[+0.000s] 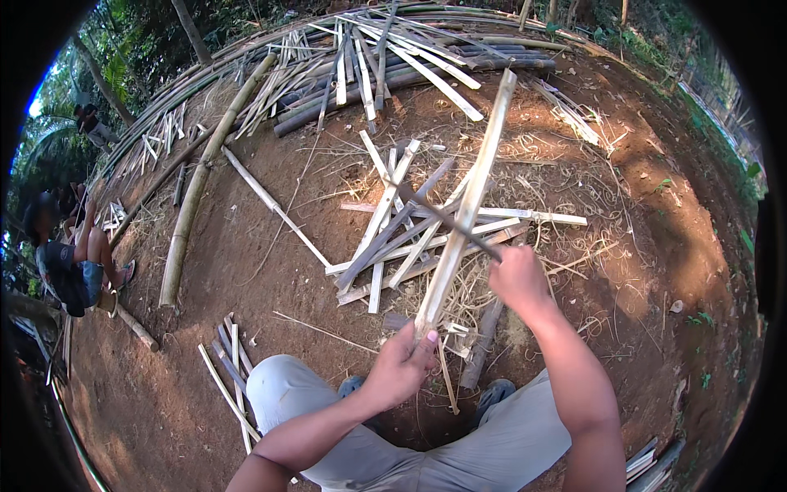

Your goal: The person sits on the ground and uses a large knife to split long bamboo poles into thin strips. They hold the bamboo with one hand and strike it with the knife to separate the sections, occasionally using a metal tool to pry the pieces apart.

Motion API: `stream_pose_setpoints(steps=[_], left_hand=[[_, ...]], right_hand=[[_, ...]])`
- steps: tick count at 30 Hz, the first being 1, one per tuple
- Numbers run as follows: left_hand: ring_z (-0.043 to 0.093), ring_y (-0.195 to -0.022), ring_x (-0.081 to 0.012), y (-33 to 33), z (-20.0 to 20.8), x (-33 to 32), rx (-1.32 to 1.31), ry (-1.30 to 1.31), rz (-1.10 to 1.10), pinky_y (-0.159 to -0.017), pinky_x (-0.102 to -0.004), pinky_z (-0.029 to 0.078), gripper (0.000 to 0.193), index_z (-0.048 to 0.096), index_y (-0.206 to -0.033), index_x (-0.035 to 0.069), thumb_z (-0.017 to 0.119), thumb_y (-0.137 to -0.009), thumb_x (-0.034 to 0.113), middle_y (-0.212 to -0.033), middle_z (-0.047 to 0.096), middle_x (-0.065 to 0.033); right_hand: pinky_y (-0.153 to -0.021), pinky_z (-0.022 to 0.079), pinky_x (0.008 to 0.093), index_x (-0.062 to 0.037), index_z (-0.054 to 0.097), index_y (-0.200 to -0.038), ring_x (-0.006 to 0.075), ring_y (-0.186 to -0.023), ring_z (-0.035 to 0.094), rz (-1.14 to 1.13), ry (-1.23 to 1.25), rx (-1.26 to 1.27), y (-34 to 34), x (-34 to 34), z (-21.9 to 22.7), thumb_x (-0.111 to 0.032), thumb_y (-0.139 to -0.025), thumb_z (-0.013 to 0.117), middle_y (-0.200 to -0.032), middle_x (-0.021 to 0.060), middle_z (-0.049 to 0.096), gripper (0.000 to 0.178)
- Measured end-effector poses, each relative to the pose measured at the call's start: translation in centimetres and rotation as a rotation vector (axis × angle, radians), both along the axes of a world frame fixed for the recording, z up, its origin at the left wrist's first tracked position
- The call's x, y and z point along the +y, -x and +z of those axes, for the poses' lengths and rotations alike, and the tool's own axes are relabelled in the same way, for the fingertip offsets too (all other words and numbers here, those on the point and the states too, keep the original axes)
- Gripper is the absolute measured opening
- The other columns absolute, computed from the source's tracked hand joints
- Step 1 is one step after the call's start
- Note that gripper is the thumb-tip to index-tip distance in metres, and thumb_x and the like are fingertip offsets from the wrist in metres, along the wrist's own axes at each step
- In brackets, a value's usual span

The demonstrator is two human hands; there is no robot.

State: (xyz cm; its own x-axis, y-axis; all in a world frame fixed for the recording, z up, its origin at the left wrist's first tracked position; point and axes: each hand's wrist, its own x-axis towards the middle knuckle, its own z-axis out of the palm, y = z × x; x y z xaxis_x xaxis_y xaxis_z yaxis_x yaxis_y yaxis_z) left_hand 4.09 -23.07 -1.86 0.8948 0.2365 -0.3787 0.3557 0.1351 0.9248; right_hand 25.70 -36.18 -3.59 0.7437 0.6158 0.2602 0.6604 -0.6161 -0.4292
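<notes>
My left hand (402, 366) is closed round the near end of a long split bamboo strip (471, 201), which slants up and away from me. In my right hand (521, 281) is the handle of a knife (447, 217) with a long dark blade. The blade crosses the strip near its middle; whether its edge bites into the bamboo I cannot tell. Under the strip, a loose pile of split bamboo strips (385, 217) lies crisscrossed on the ground. Thin curled shavings (525, 172) are scattered around the pile.
Bamboo poles (328, 111) and more strips are stacked at the far side. A long thick pole (197, 193) lies to the left. Near my left knee are several strips (233, 381). Another person (70, 262) sits at the far left. A short dark pole piece (481, 344) lies between my feet.
</notes>
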Motion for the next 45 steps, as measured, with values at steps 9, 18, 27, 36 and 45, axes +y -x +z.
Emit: stream_pose_setpoints(steps=[9, 18, 27, 36, 45], left_hand=[[0.042, -0.047, -0.0059, 1.7, 1.4, -1.2, 0.037, 0.16, -0.092, -0.04, -0.0234, 0.036, 0.028, 0.049, -0.109, 0.008, 0.047, -0.104, 0.035, -0.068, 0.049, 0.0003], [0.043, -0.047, -0.0049, 5.4, 0.8, -0.6, 0.038, -0.086, -0.101, -0.04, -0.0233, 0.035, 0.026, 0.047, -0.1, 0.006, 0.05, -0.103, 0.032, -0.068, 0.049, 0.0011], [0.038, -0.049, -0.0054, 13.6, 2.6, -1.7, 0.29, 0.182, -0.006, -0.042, -0.0229, 0.032, 0.025, 0.046, -0.098, 0.006, 0.048, -0.104, 0.029, -0.065, 0.043, 0.0013], [0.035, -0.048, -0.0078, 16.3, 0.8, -0.5, 0.072, 0.317, -0.005, -0.043, -0.0238, 0.028, 0.022, 0.047, -0.102, 0.004, 0.043, -0.106, 0.025, -0.065, 0.04, -0.0001], [0.031, -0.046, -0.0085, 15.2, -2.5, -1.0, 0.105, 0.503, -0.032, -0.042, -0.0241, 0.027, 0.023, 0.046, -0.103, 0.005, 0.042, -0.105, 0.028, -0.064, 0.035, 0.0003]], right_hand=[[-0.039, 0.047, 0.0331, 0.0081, 0.069, -0.085, 0.0248, -0.048, 0.062, -0.303, 0.012, -0.143, -5.9, -3.1, -1.7, 0.005, -0.083, 0.057, -0.064, 0.0168, 0.065, 0.012], [-0.053, 0.054, 0.0422, 0.0052, 0.068, -0.076, 0.0335, -0.057, 0.066, -0.345, -0.101, 0.066, -6.4, -2.5, -1.7, 0.004, -0.081, 0.057, -0.065, 0.0215, 0.066, 0.012], [-0.063, 0.056, 0.0441, 0.0029, 0.073, -0.089, 0.0334, -0.067, 0.07, -0.219, 0.089, 0.193, -4.2, -0.5, -2.7, 0.005, -0.08, 0.057, -0.075, 0.0241, 0.069, 0.018], [-0.053, 0.047, 0.0374, 0.0011, 0.064, -0.082, 0.0224, -0.053, 0.058, -0.329, -0.324, 0.657, -6.5, 0.5, -5.9, -0.025, -0.085, 0.07, -0.06, 0.0094, 0.058, 0.026], [-0.042, 0.027, 0.0233, -0.004, 0.064, -0.111, 0.0033, -0.039, 0.024, -0.052, -0.928, 1.395, 0.6, 0.9, 4.3, -0.047, -0.095, 0.061, -0.049, -0.0114, 0.021, 0.046]])
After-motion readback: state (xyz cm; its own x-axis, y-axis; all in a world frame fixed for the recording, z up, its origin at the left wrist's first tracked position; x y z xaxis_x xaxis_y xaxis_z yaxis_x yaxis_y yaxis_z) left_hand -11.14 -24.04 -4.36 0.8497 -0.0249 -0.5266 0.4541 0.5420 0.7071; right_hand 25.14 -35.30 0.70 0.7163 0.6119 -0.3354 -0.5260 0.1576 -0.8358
